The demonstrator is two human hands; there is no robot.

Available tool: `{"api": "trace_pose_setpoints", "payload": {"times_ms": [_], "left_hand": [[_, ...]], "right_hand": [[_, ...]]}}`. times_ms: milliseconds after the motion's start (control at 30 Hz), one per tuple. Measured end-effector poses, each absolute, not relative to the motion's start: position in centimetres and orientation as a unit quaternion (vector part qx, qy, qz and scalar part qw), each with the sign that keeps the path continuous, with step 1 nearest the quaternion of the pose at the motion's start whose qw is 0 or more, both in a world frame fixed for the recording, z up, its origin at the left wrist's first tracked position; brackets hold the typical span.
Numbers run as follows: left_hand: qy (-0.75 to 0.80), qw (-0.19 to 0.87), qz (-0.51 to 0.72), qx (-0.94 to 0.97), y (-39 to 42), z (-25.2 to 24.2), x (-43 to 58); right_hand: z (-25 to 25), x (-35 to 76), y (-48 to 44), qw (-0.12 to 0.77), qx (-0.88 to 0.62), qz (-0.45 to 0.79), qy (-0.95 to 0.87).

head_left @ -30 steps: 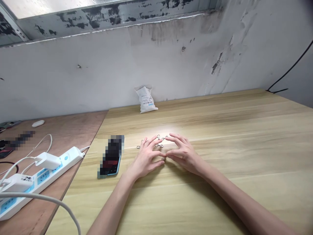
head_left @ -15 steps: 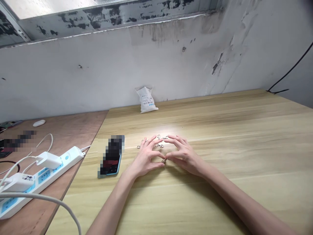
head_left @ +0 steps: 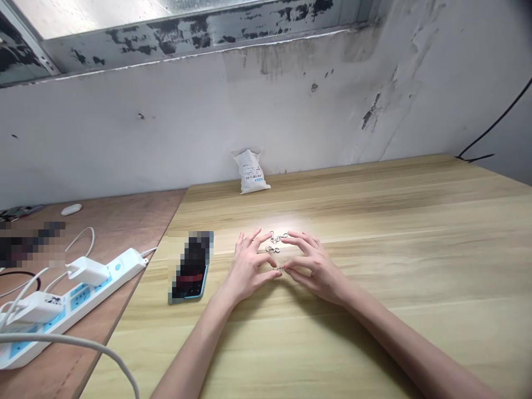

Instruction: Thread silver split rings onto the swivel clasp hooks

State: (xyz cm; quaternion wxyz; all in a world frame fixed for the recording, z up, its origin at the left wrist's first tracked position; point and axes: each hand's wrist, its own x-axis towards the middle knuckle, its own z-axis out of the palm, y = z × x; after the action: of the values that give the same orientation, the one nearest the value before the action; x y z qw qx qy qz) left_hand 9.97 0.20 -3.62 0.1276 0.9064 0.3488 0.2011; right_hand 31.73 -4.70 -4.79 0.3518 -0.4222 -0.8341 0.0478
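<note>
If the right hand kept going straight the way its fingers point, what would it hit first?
Probably the small metal clasp on the tabletop between the hands, right at the tips of the right hand. Next in line is the left hand. From this head view, I can't tell whether the fingers already touch the clasp.

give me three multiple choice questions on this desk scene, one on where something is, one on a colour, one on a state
1. Where is the white bag?
A) at the far edge of the desk by the wall
B) on a chair
C) on a shelf

2. What colour is the rim of the phone?
A) yellow
B) blue
C) orange

3. What state are the left hand and right hand in?
A) both gloved
B) both bare
C) only one in view

Answers:
1 A, the bag stands just in front of the wall.
2 B, a blue edge shows beside the blurred part.
3 B, bare skin shows on both, curved around small metal clasps.
</note>
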Motion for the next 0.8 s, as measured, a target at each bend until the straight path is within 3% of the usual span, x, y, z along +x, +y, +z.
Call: {"api": "trace_pose_setpoints", "payload": {"times_ms": [333,800], "left_hand": [[0.342,0.11,0.223,0.906,0.16,-3.68,10.07],[0.323,0.268,0.199,0.885,-0.03,-3.12,9.77]], "right_hand": [[-4.98,32.03,-4.61,0.369,-0.433,0.07,-0.819],[-4.62,32.18,-4.57,0.393,-0.43,0.093,-0.808]]}}
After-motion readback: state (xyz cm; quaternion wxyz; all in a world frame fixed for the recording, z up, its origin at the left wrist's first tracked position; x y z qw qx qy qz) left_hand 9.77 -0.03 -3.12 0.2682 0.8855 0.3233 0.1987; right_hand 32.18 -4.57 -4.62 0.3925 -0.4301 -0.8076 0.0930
